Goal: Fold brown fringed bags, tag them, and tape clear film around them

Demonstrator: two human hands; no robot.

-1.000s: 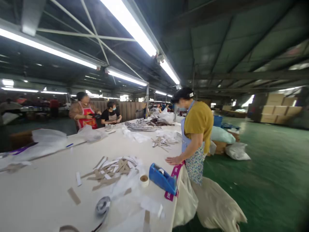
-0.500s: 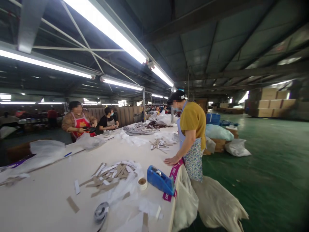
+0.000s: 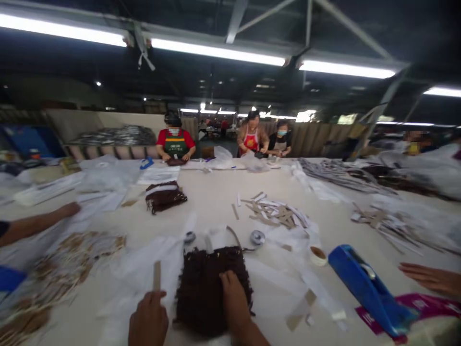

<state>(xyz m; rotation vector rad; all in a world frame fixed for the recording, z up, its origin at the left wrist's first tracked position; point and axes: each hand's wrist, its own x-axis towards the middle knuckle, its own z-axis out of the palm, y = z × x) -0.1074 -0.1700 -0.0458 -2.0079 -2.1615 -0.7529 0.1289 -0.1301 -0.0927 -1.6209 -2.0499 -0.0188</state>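
Observation:
A narrow tan strip sticks up from my left hand, whose fingers are closed around its lower end. My right hand is on a dark brown fringed piece of fabric, with its fingers curled and pressed into it; some blur hides the fingertips. The brown piece lies flat on the table just right of my left hand. Behind its top edge are a grey coil of tape and a smaller coil.
A blue tape dispenser and a tape roll stand at right, near a co-worker's hand. A strip pile and another brown bundle lie beyond. At left, another person's arm reaches over plastic. Several people work opposite.
My view has swung left and down from the table's right side and aisle. My hands and the brown fringed fabric have come into view.

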